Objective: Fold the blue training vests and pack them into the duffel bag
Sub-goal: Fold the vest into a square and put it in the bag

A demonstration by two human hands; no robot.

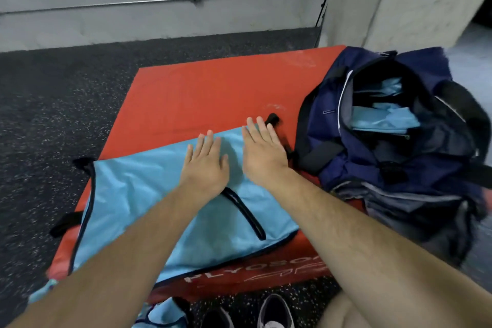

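- The light blue vest [138,194] lies spread over the near half of the red padded surface [213,93], with its near edge hanging slightly over the front lip.
- Your left hand [205,165] and right hand [263,152] both rest flat on the vest's far right part. The fingers [210,141] are straight and slightly spread, pinching nothing.
- Expect the cloth to be thin, light and limp, with a slick sheen. It will probably slide on the padding and lose a crease unless you press it down.
- Take hold at the bound edges. The dark trim [83,221] down the left side should give a firmer pinch than the loose middle.
- A black strip [245,213] runs across the middle of the vest. Lay it flat before folding, or it may bunch inside the fold.
- The duffel bag [346,173] sits at the right end of the surface, just beside the vest. Its mouth is open, and folded vests [383,120] are already inside.
- The bag's black strap [322,154] lies between your right hand and the opening. It could snag a vest carried across.
- More blue cloth [162,314] lies by your shoes [274,311] at the foot of the box.
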